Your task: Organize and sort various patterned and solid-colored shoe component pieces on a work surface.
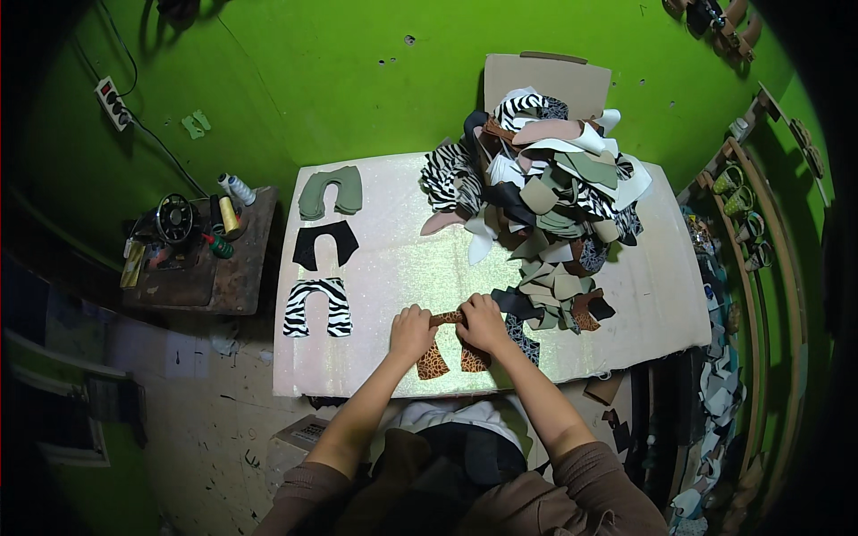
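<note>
Both my hands grip a U-shaped cut piece of brown-and-black animal-print material (433,363) near the table's front edge. My left hand (413,331) is closed over its left upper part. My right hand (483,322) closes over its right upper part. The curved band shows between my hands, and the two legs hang toward me. Just right of my right hand lies a grey-and-black patterned piece (521,338), partly covered. To the left, U-shaped pieces lie in a column: green (315,194), black (308,247) and zebra-print (296,314).
A large heap of mixed cut pieces (545,192) covers the table's (393,201) far right, with a cardboard sheet (547,80) behind it. At left stands a sewing machine (175,219) with thread cones (230,216). A wooden rack (755,295) with shoes stands at right.
</note>
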Motion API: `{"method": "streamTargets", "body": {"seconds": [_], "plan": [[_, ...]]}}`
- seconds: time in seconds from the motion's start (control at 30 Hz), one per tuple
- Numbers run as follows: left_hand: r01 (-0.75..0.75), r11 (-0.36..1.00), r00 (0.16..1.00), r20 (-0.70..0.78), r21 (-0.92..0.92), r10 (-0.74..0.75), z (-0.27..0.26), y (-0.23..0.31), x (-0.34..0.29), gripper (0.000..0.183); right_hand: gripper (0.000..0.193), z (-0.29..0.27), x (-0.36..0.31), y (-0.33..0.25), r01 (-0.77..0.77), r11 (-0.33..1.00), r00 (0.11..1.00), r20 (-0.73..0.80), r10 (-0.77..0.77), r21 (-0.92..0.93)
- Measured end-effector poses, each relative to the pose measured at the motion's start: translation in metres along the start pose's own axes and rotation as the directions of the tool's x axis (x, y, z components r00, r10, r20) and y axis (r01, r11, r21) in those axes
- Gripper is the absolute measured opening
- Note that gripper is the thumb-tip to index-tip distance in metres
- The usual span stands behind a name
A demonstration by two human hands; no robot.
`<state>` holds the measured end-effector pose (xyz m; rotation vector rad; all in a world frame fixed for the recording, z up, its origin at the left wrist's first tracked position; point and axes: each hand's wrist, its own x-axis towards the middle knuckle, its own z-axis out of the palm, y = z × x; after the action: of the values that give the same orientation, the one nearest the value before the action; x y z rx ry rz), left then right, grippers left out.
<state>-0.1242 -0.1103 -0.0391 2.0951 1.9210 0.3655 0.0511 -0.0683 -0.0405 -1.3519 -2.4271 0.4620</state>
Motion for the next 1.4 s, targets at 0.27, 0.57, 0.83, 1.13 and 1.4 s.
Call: {"method": "streamTargets", "body": {"seconds": [0.27, 0.57, 0.83, 1.13, 1.4], "plan": [[0.280, 0.424, 0.959, 0.235, -0.861, -0.156, -0.004, -0.018, -0.012, 0.019, 0.023, -0.019, 0.011, 0.008, -0.274, 0.747, 0.926, 0.377, 0.034, 0.606], [0.332, -0.431, 0.910, 0.406, -0.839, -0.090, -0.021, 0.002, -0.041, 0.041, 0.025, -0.039, 0.018, 0.018, -0.610, -0.133, 0.789, 0.614, -0.012, 0.781], [0.191, -0.530, 0.850, 0.409, -0.826, -0.332, 0.014, 0.004, -0.057, 0.031, 0.042, -0.012, -0.003, 0.027, -0.783, -0.425, 0.609, 0.695, -0.382, 0.453], [0.314, -0.230, 0.823, 0.385, -0.921, -0.417, -0.005, -0.023, -0.055, 0.027, 0.036, 0.011, 0.003, -0.003, -0.783, -0.343, 0.598, 0.780, -0.186, 0.519], [0.349, -0.059, 0.851, 0.343, -0.935, -0.397, -0.035, -0.101, -0.081, 0.026, 0.035, 0.039, 0.030, -0.068, -0.779, -0.310, 0.600, 0.792, -0.113, 0.546]]}}
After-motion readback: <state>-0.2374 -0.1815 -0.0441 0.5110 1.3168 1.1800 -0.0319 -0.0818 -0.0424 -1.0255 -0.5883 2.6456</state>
